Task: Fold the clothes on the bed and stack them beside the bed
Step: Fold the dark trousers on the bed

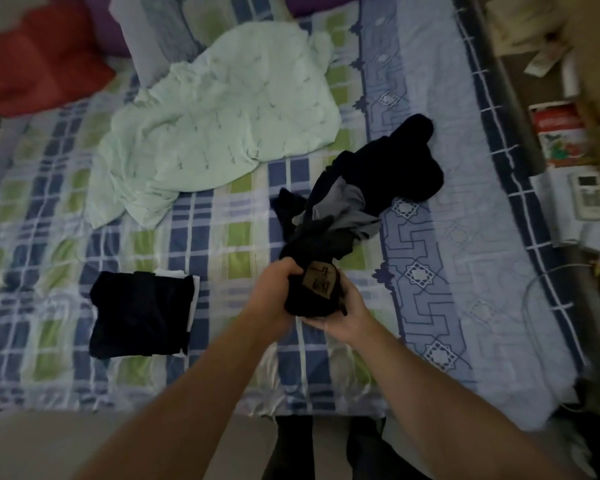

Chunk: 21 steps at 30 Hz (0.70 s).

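Viewed from above a bed [465, 237] under a blue and green plaid sheet. Near centre, left hand [274, 296] and right hand [343, 317] gripped one end of a dark garment [361, 202], fingers curled tight around the bunched cloth by its tan label. Trailed away far and right, twisted over grey cloth. Near left, lay a folded dark stack [141, 315]; far left, a crumpled pale green blanket [219, 116]. Likely risks: dragging the tangled grey piece along, or folding in the twist.
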Available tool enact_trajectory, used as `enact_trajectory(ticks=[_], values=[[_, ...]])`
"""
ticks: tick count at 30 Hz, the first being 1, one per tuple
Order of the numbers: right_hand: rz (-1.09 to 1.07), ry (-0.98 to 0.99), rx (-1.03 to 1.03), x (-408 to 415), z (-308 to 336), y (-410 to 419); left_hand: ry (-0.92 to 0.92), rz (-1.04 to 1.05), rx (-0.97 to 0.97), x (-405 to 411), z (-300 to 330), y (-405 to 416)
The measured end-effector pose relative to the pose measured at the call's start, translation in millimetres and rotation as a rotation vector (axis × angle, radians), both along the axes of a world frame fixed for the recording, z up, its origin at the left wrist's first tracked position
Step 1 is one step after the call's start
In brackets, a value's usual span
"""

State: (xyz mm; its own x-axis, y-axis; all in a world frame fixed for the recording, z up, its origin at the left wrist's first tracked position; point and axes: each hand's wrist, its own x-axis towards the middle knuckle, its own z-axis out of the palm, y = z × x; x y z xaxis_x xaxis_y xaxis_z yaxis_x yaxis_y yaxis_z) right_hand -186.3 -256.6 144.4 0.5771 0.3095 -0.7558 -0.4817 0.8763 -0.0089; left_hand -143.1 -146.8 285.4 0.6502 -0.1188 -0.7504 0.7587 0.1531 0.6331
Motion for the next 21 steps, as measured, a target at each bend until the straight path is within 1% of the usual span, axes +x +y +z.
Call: enact_trajectory(ticks=[3, 7, 10, 13, 15, 18, 21], values=[[-0.024, 0.011, -0.014, -6.6, 31.0, -11.3, -0.059, -0.021, -0.098, 10.0, 47.8, -8.0], [-0.072, -0.137, 0.004, -8.8, 84.0, -41.6, -0.117, -0.019, -0.179, 27.8, 102.5, -18.5], [-0.121, -0.135, -0.117, -9.9, 116.7, -70.8, -0.119, 0.000, -0.226, 41.6, 130.2, -19.2], [-0.156, -0.135, -0.267, -12.6, 142.7, -97.4, -0.170, 0.048, -0.226, 49.9, 140.9, -11.6], [-0.162, -0.159, -0.352, -19.4, 160.2, -110.3, -0.192, 0.081, -0.271, 51.3, 139.7, -3.3], [-0.193, -0.240, -0.462, -34.1, 188.7, -118.9, -0.176, 0.122, -0.330, 47.3, 130.6, 12.5], [-0.237, -0.309, -0.588, -46.7, 218.9, -117.9, -0.124, 0.162, -0.345, 38.0, 122.3, 29.5]])
